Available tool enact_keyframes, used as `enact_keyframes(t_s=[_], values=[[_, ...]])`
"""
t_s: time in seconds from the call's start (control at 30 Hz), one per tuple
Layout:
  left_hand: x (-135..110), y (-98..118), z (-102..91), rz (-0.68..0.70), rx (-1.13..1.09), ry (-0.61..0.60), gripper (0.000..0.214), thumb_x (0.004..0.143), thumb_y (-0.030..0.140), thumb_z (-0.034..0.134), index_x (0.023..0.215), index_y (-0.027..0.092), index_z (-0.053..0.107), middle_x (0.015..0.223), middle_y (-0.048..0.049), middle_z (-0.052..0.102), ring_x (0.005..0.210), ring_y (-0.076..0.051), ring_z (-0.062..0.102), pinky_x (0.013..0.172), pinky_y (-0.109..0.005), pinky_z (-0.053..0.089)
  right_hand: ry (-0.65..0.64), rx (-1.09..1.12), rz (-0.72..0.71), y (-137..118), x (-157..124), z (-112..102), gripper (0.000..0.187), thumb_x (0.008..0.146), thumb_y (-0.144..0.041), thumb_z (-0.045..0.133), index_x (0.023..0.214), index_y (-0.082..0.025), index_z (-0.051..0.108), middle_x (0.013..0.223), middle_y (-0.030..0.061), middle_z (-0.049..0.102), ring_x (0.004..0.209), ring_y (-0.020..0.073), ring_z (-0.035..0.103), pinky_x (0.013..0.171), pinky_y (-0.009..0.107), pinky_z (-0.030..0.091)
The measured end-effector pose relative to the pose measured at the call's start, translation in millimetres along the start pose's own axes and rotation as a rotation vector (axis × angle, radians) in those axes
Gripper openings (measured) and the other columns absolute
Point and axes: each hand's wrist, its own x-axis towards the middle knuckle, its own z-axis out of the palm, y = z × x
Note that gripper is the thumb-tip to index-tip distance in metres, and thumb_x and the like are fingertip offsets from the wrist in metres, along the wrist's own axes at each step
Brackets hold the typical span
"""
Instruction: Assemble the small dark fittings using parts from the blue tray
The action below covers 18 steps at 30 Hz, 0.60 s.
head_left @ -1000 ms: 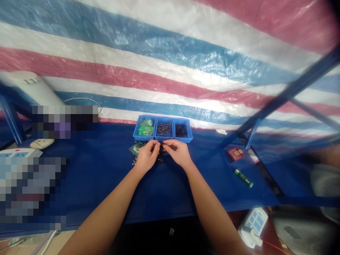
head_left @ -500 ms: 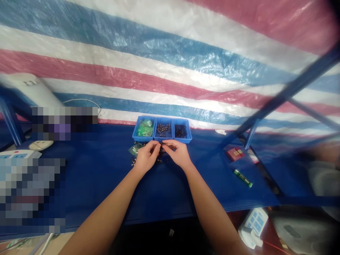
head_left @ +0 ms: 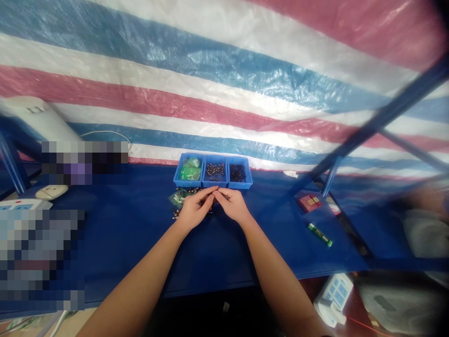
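The left hand (head_left: 192, 211) and right hand (head_left: 232, 206) meet fingertip to fingertip, pinching something too small to identify, above loose small dark parts (head_left: 182, 196) on the blue tabletop (head_left: 133, 224). Three blue bins (head_left: 212, 171) stand just behind; open tabletop stretches either side.

We see our left hand (head_left: 192, 210) and right hand (head_left: 233, 205) meeting fingertip to fingertip over small dark parts (head_left: 175, 214) on the blue table (head_left: 133, 234), just before three blue trays (head_left: 213, 171). A green marker (head_left: 320, 234) lies well apart, rightward.
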Motion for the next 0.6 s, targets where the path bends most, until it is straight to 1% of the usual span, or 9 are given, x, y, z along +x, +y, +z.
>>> enact_keyframes(t_s=[0.07, 0.17, 0.23, 0.33, 0.43, 0.6], values=[[0.1, -0.2, 0.3, 0.021, 0.061, 0.014, 0.039, 0.092, 0.036, 0.053, 0.127, 0.022, 0.062, 0.071, -0.0006, 0.069, 0.056, -0.011, 0.060, 0.057, -0.021, 0.052, -0.005, 0.044, 0.027, -1.6, 0.5, 0.3, 0.033, 0.091, -0.042, 0.051, 0.089, -0.018, 0.075, 0.082, 0.0013, 0.071, 0.075, 0.0184, 0.066, 0.071, 0.029, 0.052], [0.6, -1.7, 0.6, 0.052, 0.116, 0.101, 0.032, 0.090, 0.036, 0.055, 0.117, 0.023, 0.068, 0.082, -0.0022, 0.073, 0.057, -0.011, 0.062, 0.059, -0.021, 0.053, -0.028, 0.097, 0.066, -0.6, 1.4, 1.2, 0.034, 0.090, -0.044, 0.052, 0.090, -0.019, 0.075, 0.083, 0.0019, 0.072, 0.081, 0.0196, 0.066, 0.075, 0.030, 0.051], [1.0, -2.4, 0.1, 0.058, 0.131, 0.148, 0.029, 0.090, 0.035, 0.055, 0.111, 0.022, 0.071, 0.089, -0.0032, 0.074, 0.058, -0.011, 0.063, 0.061, -0.022, 0.054, -0.011, 0.111, 0.091, 1.3, 1.9, 1.4, 0.033, 0.088, -0.045, 0.055, 0.089, -0.019, 0.075, 0.084, 0.0027, 0.072, 0.082, 0.0204, 0.067, 0.077, 0.031, 0.052], [1.7, -1.7, -1.1, 0.044, 0.149, 0.168, 0.028, 0.092, 0.034, 0.053, 0.110, 0.021, 0.071, 0.082, -0.0023, 0.074, 0.055, -0.011, 0.063, 0.060, -0.021, 0.054, 0.073, 0.163, 0.134, 3.7, 3.1, 0.7, 0.032, 0.083, -0.046, 0.061, 0.090, -0.019, 0.075, 0.085, 0.0051, 0.073, 0.079, 0.0199, 0.067, 0.075, 0.032, 0.053], [2.3, 0.1, -1.7, 0.036, 0.168, 0.169, 0.028, 0.092, 0.034, 0.052, 0.108, 0.021, 0.071, 0.074, -0.0008, 0.072, 0.053, -0.010, 0.062, 0.060, -0.021, 0.052, 0.154, 0.230, 0.146, 4.2, 4.5, -0.6, 0.031, 0.080, -0.046, 0.066, 0.092, -0.018, 0.074, 0.083, 0.0062, 0.073, 0.072, 0.0180, 0.066, 0.070, 0.030, 0.054], [2.0, 2.6, -1.4, -0.001, 0.161, 0.159, 0.029, 0.092, 0.037, 0.052, 0.108, 0.020, 0.070, 0.066, 0.0003, 0.069, 0.053, -0.011, 0.061, 0.060, -0.021, 0.051, 0.205, 0.251, 0.142, 5.0, 5.7, -2.0, 0.029, 0.076, -0.044, 0.070, 0.089, -0.018, 0.074, 0.079, 0.0055, 0.072, 0.069, 0.0168, 0.065, 0.067, 0.029, 0.054]])
